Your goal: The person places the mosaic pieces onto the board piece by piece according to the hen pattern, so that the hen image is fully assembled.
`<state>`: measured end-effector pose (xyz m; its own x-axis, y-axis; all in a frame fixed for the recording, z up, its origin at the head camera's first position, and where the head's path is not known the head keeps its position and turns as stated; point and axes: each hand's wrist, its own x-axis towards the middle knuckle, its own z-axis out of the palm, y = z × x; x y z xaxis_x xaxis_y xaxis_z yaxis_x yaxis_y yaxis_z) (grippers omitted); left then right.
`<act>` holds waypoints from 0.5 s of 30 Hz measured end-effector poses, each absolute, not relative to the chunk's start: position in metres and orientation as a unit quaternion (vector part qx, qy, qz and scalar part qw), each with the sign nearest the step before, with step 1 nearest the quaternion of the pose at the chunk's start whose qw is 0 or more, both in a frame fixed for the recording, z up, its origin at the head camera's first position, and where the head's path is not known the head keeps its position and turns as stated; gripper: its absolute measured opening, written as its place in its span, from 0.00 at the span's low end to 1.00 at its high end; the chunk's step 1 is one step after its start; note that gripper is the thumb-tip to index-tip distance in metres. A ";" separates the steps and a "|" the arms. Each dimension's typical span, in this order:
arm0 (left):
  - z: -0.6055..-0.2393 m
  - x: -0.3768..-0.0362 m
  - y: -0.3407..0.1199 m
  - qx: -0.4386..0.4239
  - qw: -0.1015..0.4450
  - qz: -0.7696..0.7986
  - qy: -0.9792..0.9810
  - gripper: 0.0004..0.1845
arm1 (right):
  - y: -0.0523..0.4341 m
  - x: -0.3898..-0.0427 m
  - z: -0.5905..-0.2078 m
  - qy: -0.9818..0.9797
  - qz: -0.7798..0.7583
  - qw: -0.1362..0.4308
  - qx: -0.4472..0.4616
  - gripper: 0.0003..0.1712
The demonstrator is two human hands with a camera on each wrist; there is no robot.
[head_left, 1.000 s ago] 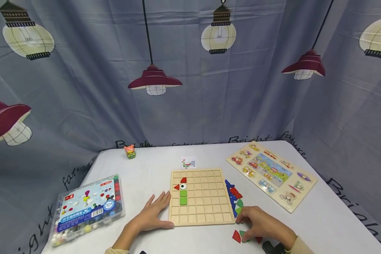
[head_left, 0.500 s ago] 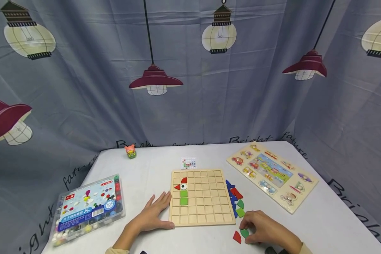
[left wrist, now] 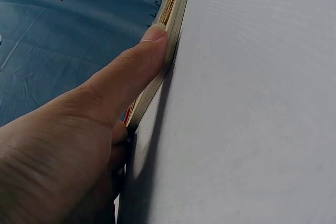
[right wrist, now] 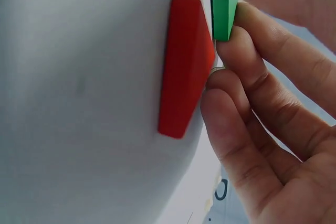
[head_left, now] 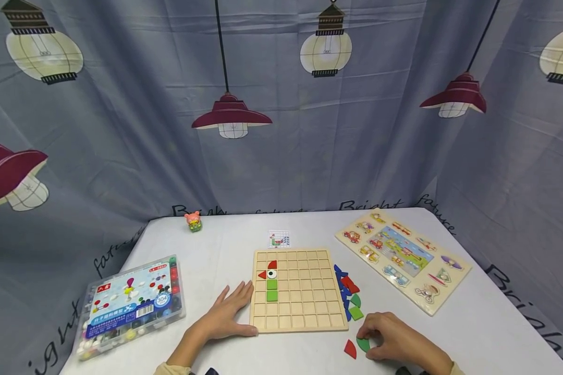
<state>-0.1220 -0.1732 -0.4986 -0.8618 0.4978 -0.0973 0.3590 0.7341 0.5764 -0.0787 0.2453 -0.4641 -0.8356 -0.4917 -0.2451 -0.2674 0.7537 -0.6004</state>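
Note:
The wooden grid board [head_left: 305,307] lies mid-table with a red quarter-circle, a red triangle, an eye tile and two green squares in its left columns. My left hand [head_left: 232,315] lies spread at the board's left side. Its thumb [left wrist: 131,69] touches the near edge of the board. Right of the board, my right hand [head_left: 396,337] pinches a green quarter-circle tile [head_left: 363,344] between thumb and finger, low over the tabletop. A red quarter-circle tile [head_left: 350,349] lies beside it. In the right wrist view another red piece [right wrist: 184,69] shows close under the hand.
Blue tiles [head_left: 342,291], a red tile [head_left: 351,284], a green curved tile [head_left: 355,300] and a green square [head_left: 356,313] lie along the board's right edge. A pattern card [head_left: 279,239], vehicle puzzle [head_left: 438,263], boxed kit [head_left: 131,307] and pig figurine [head_left: 194,222] surround it.
My right hand has drawn back a little to the right and toward me, uncovering the green square. The green quarter-circle has shifted slightly right with the fingers. My left hand stays in place.

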 end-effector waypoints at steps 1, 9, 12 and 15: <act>-0.499 -0.122 -0.173 0.234 0.123 0.281 0.923 0.59 | 0.245 -0.079 -0.464 0.916 -0.282 0.198 -0.205 0.13; -0.495 -0.122 -0.172 0.238 0.123 0.282 0.921 0.59 | 0.245 -0.084 -0.458 0.924 -0.263 0.185 -0.209 0.15; -0.494 -0.122 -0.172 0.237 0.122 0.283 0.921 0.59 | 0.242 -0.087 -0.453 0.926 -0.254 0.169 -0.221 0.15; -0.495 -0.121 -0.172 0.236 0.121 0.286 0.921 0.59 | 0.236 -0.090 -0.447 0.926 -0.249 0.151 -0.241 0.15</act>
<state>-0.1213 -0.1721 -0.4947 -0.8596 0.5034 -0.0875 0.3650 0.7247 0.5844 -0.0896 0.2363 -0.4470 -0.8384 -0.5213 -0.1593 -0.3712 0.7599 -0.5336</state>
